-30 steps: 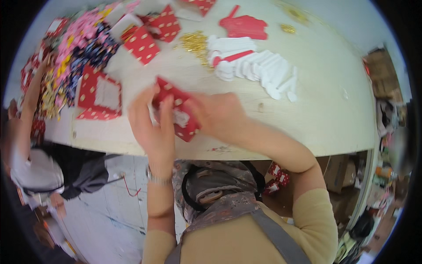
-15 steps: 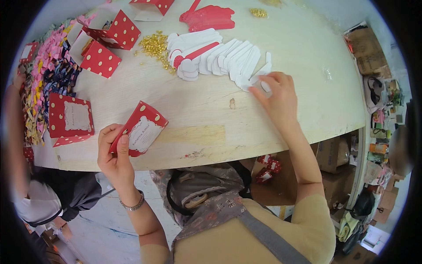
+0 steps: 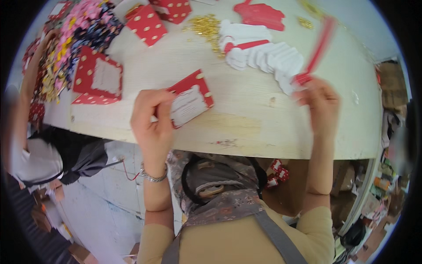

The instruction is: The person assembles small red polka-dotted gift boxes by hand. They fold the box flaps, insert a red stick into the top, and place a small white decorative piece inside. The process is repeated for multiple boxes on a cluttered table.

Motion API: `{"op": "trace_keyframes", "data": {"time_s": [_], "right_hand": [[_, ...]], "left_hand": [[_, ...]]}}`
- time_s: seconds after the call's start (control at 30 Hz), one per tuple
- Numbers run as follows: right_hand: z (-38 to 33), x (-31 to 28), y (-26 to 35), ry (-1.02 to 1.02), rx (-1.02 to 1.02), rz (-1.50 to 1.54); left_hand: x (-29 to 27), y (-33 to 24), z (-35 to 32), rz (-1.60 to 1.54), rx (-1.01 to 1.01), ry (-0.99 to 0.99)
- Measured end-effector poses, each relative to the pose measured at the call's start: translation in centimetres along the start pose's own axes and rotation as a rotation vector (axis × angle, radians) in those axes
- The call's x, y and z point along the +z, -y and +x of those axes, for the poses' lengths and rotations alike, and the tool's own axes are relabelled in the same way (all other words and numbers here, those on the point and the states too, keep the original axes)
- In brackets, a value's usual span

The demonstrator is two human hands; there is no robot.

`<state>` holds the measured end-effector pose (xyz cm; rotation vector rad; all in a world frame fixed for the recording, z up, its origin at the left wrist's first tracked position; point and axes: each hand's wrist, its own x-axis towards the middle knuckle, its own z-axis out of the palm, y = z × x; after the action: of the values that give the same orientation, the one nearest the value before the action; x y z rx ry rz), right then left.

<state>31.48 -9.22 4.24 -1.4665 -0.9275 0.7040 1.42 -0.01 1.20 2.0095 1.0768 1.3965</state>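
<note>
Presently, head view: left hand (image 3: pixel 154 115) grasps the left edge of a red dotted box (image 3: pixel 192 100) between thumb and fingers, white label facing the camera, over the near part of the table (image 3: pixel 246 125); right hand (image 3: pixel 320 102), fingertips pinched on the lower end of a blurred red strip (image 3: pixel 321 49), beside overlapping white strips (image 3: pixel 251 49); gold ties (image 3: pixel 205 29) heaped left of these

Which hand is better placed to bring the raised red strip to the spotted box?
Probably the right hand: it pinches the raised red strip by its lower end, near the white strips, while the left hand is occupied holding the spotted box.
</note>
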Motion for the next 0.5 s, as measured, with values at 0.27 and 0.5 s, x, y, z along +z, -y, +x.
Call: {"op": "trace_keyframes", "data": {"time_s": [0.27, 0.5], "right_hand": [[-0.8, 14.9, 0.5, 0.579, 0.253, 0.236], [4.7, 12.1, -1.1, 0.389, -0.219, -0.369]], "left_hand": [[-0.7, -1.1, 0.6, -0.093, 0.021, 0.056], [0.6, 0.5, 0.7, 0.023, 0.123, -0.102]]}}
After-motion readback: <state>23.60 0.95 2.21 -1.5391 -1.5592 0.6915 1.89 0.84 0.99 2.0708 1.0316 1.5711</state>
